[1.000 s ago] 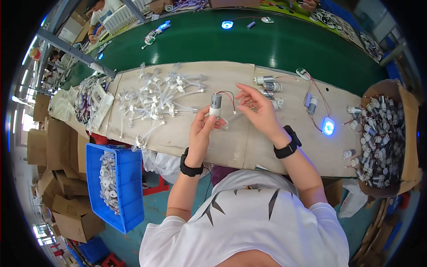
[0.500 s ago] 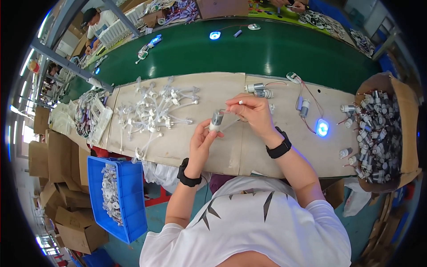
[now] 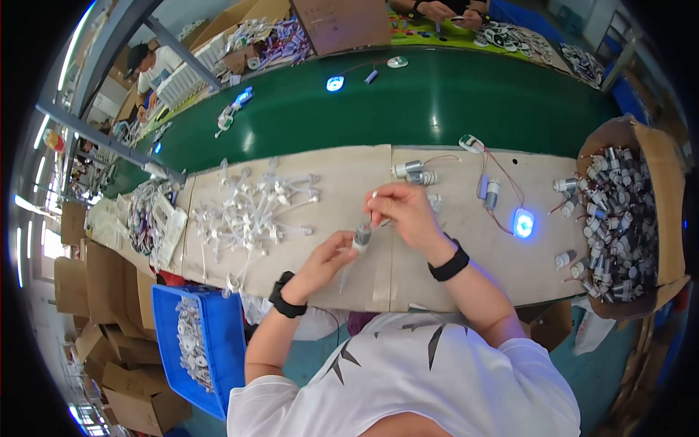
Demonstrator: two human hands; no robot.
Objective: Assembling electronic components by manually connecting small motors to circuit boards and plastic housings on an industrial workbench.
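My left hand point(image 3: 325, 264) grips a small pump motor point(image 3: 361, 237), a grey metal cylinder with a white end, tilted above the bench. Just above it, my right hand point(image 3: 409, 215) is closed in a pinch at the motor's thin leads, and a small white connector point(image 3: 375, 195) shows at its fingertips. A clear tube seems to hang below the motor; where it joins is hidden. Left of my hands lies a spread of clear tubes with white fittings point(image 3: 273, 193). A few loose pump motors point(image 3: 416, 173) rest beyond my right hand.
A lit blue ring light point(image 3: 523, 223) is wired to a motor and board on the right. A cardboard box of motors point(image 3: 666, 211) stands at the far right, a blue bin point(image 3: 231, 342) at lower left. A green conveyor belt point(image 3: 291, 116) runs behind; co-workers sit beyond.
The view has shifted, so the bench sits lower. My right hand has come down closer over the motor's end, and the motor stays in my left hand. Items on the belt have hardly moved.
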